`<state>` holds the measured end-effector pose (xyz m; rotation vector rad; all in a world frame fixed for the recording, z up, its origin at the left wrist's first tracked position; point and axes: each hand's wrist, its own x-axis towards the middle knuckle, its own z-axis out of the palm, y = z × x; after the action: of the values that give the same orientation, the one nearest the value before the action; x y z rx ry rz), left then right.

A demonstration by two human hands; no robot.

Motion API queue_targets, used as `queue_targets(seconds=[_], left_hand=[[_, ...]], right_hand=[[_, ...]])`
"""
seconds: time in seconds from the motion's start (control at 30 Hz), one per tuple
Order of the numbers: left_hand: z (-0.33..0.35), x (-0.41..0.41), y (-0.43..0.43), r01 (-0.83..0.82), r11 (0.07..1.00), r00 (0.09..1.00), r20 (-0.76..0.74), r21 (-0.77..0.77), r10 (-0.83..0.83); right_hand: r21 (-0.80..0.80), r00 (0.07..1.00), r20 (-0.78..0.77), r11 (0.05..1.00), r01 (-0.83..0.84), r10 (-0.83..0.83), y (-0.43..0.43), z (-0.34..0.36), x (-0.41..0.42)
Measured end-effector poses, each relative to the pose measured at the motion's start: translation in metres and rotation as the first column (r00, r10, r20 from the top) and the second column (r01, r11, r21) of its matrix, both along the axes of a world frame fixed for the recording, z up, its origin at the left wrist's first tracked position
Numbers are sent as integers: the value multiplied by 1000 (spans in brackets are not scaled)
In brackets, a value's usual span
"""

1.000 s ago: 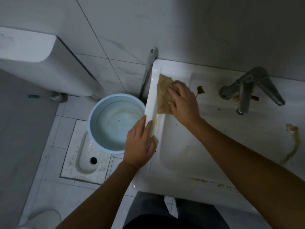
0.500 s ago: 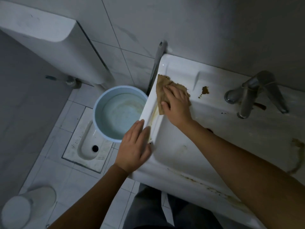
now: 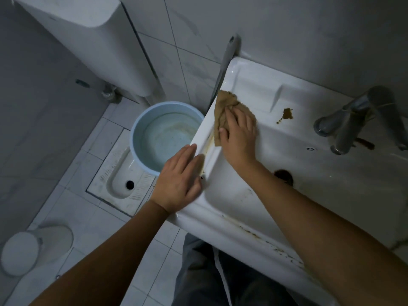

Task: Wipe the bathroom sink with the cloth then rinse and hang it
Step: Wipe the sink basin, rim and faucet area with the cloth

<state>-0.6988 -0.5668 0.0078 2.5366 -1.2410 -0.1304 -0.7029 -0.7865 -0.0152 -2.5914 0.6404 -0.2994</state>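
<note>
Our left hand (image 3: 179, 181) lies flat on the sink's (image 3: 231, 206) left rim, bracing. Beyond it, our right hand (image 3: 239, 138) presses the cloth (image 3: 223, 104) with straight fingers onto the far-left rim. Wiping is underway, we judge; next comes a sweep toward the brown stain (image 3: 287, 113).

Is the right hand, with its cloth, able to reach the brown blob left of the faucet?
Probably yes. The right hand presses the cloth on the left rim of the sink; the blob lies on the back ledge, with only bare porcelain between them.
</note>
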Motion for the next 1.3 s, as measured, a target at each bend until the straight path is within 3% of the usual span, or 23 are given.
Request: queue_targets(seconds=[0.17, 0.33, 0.43, 0.63, 0.87, 0.97, 1.13, 1.3], left_hand=[[7, -4, 3, -27, 1000, 1000, -12, 1, 27], [5, -31, 29, -27, 998, 999, 22, -60, 28], [0, -44, 39, -50, 996, 999, -1, -77, 50], [-5, -42, 40, -55, 994, 998, -32, -97, 52], [-8, -42, 40, -45, 989, 998, -49, -139, 39], [-8, -42, 40, -39, 990, 998, -48, -137, 33], [-9, -42, 41, -36, 989, 999, -22, -142, 34], [-9, -42, 42, -40, 990, 999, -28, -139, 36]], right_hand=[[122, 980, 59, 973, -196, 190, 27, 0, -39], [101, 921, 29, 915, -390, 389, 43, -3, -76], [57, 926, -1, 925, -376, 377, 28, -6, -67], [149, 990, 81, 981, -127, 116, 37, -4, -49], [178, 924, 109, 907, -382, 368, 76, -3, -111], [114, 891, 70, 883, -454, 449, 65, -1, -108], [131, 976, 28, 967, -219, 218, 31, -4, -61], [215, 998, 62, 976, -42, 29, 41, -1, -44]])
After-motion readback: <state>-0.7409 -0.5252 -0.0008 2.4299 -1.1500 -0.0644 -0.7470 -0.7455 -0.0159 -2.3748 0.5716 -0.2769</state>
